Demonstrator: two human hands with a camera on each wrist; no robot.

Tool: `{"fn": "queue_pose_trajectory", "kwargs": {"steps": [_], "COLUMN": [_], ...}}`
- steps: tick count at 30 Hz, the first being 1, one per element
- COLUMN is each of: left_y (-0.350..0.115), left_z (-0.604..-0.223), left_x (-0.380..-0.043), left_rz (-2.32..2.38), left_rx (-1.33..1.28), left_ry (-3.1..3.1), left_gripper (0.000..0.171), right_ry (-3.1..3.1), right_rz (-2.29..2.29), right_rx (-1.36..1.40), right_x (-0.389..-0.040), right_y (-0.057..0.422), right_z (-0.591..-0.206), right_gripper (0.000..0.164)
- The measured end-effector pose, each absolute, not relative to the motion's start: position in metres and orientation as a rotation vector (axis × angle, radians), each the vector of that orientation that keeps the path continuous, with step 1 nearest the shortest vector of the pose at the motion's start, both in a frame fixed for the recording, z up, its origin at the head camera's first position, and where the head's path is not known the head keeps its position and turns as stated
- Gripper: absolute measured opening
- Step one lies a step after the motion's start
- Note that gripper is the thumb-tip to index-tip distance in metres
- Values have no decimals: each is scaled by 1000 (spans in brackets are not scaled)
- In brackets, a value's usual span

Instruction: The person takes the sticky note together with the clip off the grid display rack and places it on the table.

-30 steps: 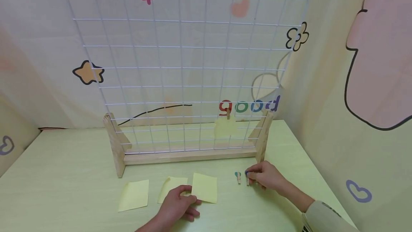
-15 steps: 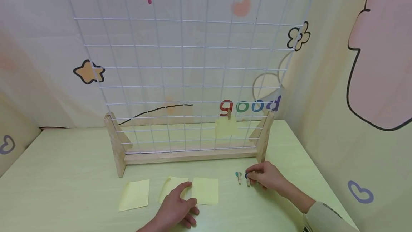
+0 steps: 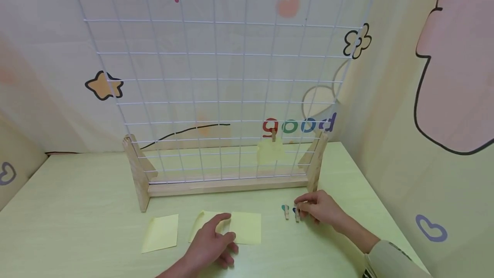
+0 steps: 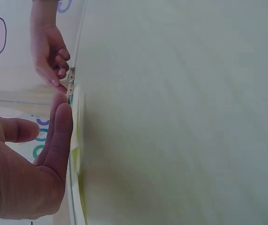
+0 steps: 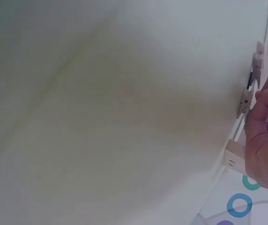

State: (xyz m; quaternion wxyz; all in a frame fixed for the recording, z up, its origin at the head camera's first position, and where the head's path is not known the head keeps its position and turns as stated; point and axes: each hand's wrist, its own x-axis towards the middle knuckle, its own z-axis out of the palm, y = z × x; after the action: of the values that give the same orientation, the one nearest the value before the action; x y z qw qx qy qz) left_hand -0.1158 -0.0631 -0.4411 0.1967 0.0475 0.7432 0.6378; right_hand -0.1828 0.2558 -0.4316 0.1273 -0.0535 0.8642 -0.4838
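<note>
My left hand [image 3: 211,243] hovers low over the yellow sticky notes with thumb and forefinger apart, holding nothing. Under and beside it lie the middle note [image 3: 200,222] and the right note [image 3: 246,228]; a third note [image 3: 160,233] lies farther left. At the right, my right hand [image 3: 320,207] pinches a small wooden clothespin [image 3: 297,216] with a dark blue heart, low at the table. Another clothespin [image 3: 286,212], with a teal heart, lies just left of it. In the right wrist view, wooden clothespins [image 5: 245,103] stand close by the curled fingers.
Behind the notes stands a white wire grid [image 3: 216,78] on a wooden base [image 3: 231,185]. A yellow note [image 3: 270,151] hangs on its lower right, held by a wooden clothespin [image 3: 273,135]. Printed walls enclose the table [image 3: 85,209] at back and sides.
My left hand has let go of the right note, which has dropped from slightly raised to flat on the table. The right hand has stayed at the dark blue clothespin.
</note>
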Motion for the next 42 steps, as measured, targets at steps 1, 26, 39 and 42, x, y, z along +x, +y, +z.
{"fn": "queue_pose_trajectory", "kwargs": {"steps": [1, 26, 39, 42], "left_y": [-63, -40, -17, -11], "left_z": [-440, -401, -394, -393], "left_x": [-117, -173, -204, -208], "left_rz": [1789, 1981, 2076, 2094], "left_rx": [138, 278, 302, 296], "left_ry": [2082, 2215, 2244, 2236], "left_gripper": [64, 37, 42, 45], "right_ry": [2512, 2609, 2676, 2683], "right_rz": [-1416, -1651, -1736, -1726], "right_rx": [-160, -315, -465, -481], "right_x": [-183, -198, -220, -224], "right_y": [256, 236, 207, 202], "right_z": [-430, -355, -313, -309], "right_gripper": [24, 31, 42, 43]}}
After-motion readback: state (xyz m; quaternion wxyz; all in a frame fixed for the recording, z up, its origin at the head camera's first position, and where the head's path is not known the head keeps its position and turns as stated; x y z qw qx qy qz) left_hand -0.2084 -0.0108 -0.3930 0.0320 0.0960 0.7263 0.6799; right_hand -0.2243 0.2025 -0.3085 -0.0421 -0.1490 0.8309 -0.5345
